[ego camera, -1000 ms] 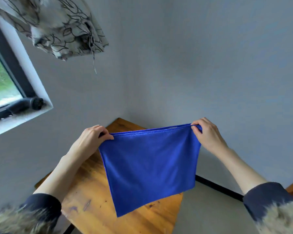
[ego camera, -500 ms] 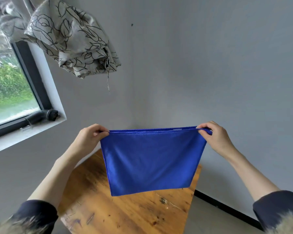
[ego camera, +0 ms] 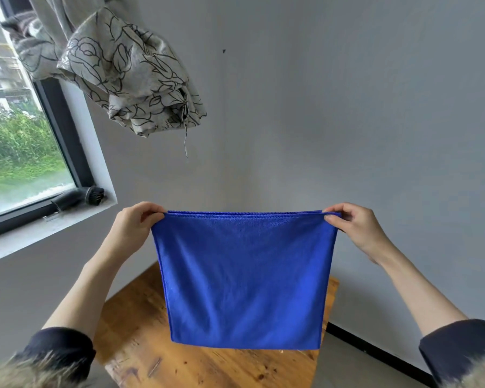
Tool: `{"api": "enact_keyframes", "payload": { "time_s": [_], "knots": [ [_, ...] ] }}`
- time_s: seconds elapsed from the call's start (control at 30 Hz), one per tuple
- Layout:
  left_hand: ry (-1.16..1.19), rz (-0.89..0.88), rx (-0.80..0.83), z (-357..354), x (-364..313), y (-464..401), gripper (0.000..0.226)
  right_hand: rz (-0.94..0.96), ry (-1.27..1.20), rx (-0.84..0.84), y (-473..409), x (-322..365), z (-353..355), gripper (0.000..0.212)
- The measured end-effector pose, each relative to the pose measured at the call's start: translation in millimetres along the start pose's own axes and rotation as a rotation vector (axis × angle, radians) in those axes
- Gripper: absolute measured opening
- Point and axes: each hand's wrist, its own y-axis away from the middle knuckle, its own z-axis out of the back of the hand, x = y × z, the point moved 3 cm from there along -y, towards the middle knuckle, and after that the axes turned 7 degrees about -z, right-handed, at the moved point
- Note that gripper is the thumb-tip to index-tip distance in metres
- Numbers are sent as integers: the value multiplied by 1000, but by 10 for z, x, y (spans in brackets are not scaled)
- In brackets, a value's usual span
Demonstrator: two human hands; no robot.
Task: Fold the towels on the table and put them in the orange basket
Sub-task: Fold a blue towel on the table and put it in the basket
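A plain grey wall (ego camera: 347, 107) fills most of what you see, and it meets another wall in a corner behind your hands. On the left is a big window with a dark frame (ego camera: 65, 130), with green bushes outside. A bunched-up grey curtain with black flower lines (ego camera: 118, 68) hangs near the top of it. A small black brush (ego camera: 91, 195) lies on the pale window ledge (ego camera: 39, 233).

Below you stands a brown wooden table with scratches and dark spots (ego camera: 140, 331).

You hold a bright blue soft cloth towel (ego camera: 244, 278) up in the air over the table. It looks folded in two, with two edges together along the top. It hangs flat and straight down, and its bottom edge looks to hang clear of the wood.

Your left hand (ego camera: 132, 228) pinches the top left corner of the towel between thumb and curled fingers. Your right hand (ego camera: 356, 231) pinches the top right corner the same way. The top edge is pulled tight between them. Dark sleeves with furry cuffs (ego camera: 59, 354) cover your arms near the bottom.
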Motion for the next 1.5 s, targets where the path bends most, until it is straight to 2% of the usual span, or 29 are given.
{"api": "enact_keyframes", "payload": {
  "time_s": [0.17, 0.27, 0.4, 0.57, 0.7, 0.87, 1.1, 1.27, 1.4, 1.5],
  "knots": [
    [74, 28, -52, 69, 67, 20, 16, -137, -420, 121, 28, -8, -82, 13],
    [97, 24, -80, 95, 51, 40, 18, -159, -576, 147, 14, 24, -107, 13],
    [69, -22, -80, 143, 31, 36, 18, -188, -637, 135, -27, 29, -138, 17],
    [-16, -95, 5, 193, 3, 10, 15, -212, -563, 49, -72, 2, -169, 18],
    [63, -98, -29, 198, -31, 46, 15, -245, -692, 30, -85, -42, -213, 16],
    [210, -59, -86, 205, 10, 115, 14, -283, -870, 118, -111, -43, -215, 13],
    [149, -41, -21, 178, 110, 128, 19, -279, -805, 93, -148, -57, -217, 17],
    [60, 79, 60, 80, 288, 157, 14, -286, -610, 125, -173, -145, -271, 24],
    [-70, 133, 97, -63, 475, 187, 10, -259, -194, 131, -263, -257, -376, 31],
    [-96, 169, 83, -221, 614, 194, 10, -211, 100, 156, -417, -379, -527, 23]
  ]
}}
